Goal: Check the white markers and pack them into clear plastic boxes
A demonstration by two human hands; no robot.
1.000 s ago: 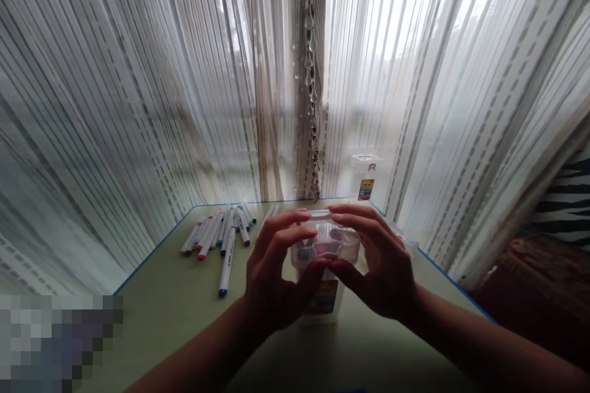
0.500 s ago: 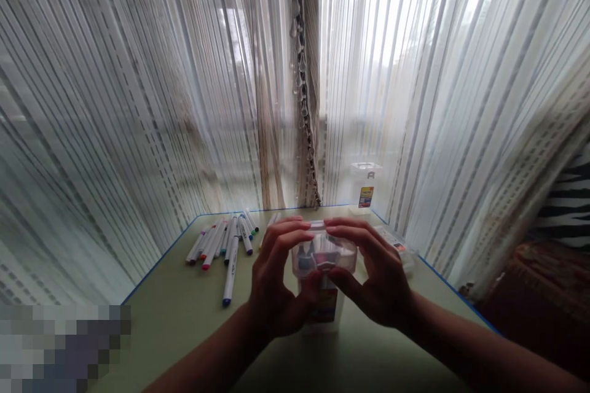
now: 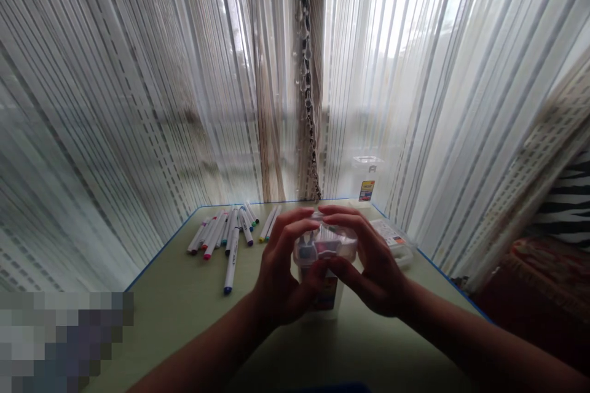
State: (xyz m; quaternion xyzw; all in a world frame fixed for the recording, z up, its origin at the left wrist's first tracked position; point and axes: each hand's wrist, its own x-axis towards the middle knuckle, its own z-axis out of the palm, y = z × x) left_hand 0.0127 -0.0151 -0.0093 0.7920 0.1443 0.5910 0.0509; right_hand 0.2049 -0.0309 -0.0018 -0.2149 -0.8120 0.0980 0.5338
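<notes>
Between my two hands stands a clear plastic box with a label on its front. Its see-through lid is on top, and dark and pink shapes show through it. My left hand wraps the lid's left side, fingers over the top and thumb at the front latch. My right hand grips the right side in the same way, its thumb tip close to the left one. Parts of the box are hidden behind the fingers.
A pile of white markers with coloured caps lies left on the green table. One blue-capped marker lies nearer me. Behind are a second clear box, right, and striped curtains. A flat clear case lies right.
Both hands stay on the box, with the thumbs still at the front of the lid. The fingers have shifted slightly over the top. The whole view has moved a little.
</notes>
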